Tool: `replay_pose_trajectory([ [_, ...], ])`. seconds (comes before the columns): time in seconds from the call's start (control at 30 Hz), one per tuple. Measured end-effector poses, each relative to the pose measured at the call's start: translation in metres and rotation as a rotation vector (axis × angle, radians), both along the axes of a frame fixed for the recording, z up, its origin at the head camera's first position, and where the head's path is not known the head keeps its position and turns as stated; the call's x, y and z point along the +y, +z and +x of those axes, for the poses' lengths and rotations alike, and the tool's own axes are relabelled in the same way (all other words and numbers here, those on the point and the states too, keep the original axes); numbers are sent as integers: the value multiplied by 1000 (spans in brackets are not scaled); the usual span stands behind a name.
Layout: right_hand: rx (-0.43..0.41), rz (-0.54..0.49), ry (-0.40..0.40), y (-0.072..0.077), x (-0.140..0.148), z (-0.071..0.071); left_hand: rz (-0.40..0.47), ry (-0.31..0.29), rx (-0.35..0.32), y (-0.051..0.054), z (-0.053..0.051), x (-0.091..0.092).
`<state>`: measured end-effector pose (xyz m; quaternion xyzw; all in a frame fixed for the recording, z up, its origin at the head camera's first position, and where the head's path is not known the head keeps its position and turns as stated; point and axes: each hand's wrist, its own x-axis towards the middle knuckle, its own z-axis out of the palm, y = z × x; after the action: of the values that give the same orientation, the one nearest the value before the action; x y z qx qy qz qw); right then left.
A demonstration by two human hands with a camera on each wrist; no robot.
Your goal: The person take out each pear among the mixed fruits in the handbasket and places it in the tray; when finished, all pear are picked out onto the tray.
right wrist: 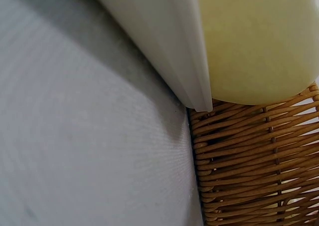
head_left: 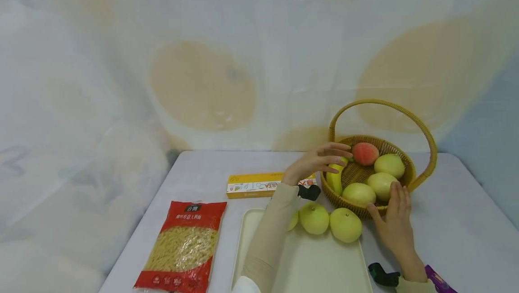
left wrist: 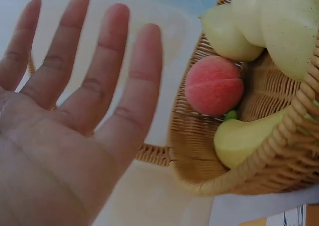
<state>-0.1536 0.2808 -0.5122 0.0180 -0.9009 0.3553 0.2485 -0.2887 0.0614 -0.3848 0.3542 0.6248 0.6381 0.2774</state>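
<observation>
A wicker basket [head_left: 332, 198] with a tall handle holds a pink peach [head_left: 366, 153], a banana [head_left: 335, 181] and several pale green round fruits [head_left: 359, 194]. My left hand [head_left: 313, 163] hovers at the basket's left side, over the banana. In the left wrist view its fingers are extended and the palm holds nothing. At the basket's front right rim is my right hand [head_left: 394, 225], fingers extended beside a pale green fruit; whether they touch it is unclear. The right wrist view shows the basket's woven wall [right wrist: 254, 161], but not the right hand.
A cream tray [head_left: 324, 268] lies in front, with yellow-green round fruits [head_left: 314, 217] at its far edge, one partly behind my left arm. To the left are a red pasta bag [head_left: 182, 245] and a yellow pasta box [head_left: 253, 185]. A purple package [head_left: 439, 280] lies near the right forearm.
</observation>
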Motion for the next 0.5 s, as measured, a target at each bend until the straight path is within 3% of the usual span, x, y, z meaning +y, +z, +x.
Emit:
replay_pose_trajectory([
  [0.17, 5, 8, 12, 3, -3, 1, -172, -43, 17, -1, -4, 21],
  [0.27, -7, 13, 15, 6, -5, 2, -227, -59, 19, -1, -5, 32],
  [0.5, -18, 16, 11, 7, -7, 1, -417, -38, -27, -4, -8, 51],
])
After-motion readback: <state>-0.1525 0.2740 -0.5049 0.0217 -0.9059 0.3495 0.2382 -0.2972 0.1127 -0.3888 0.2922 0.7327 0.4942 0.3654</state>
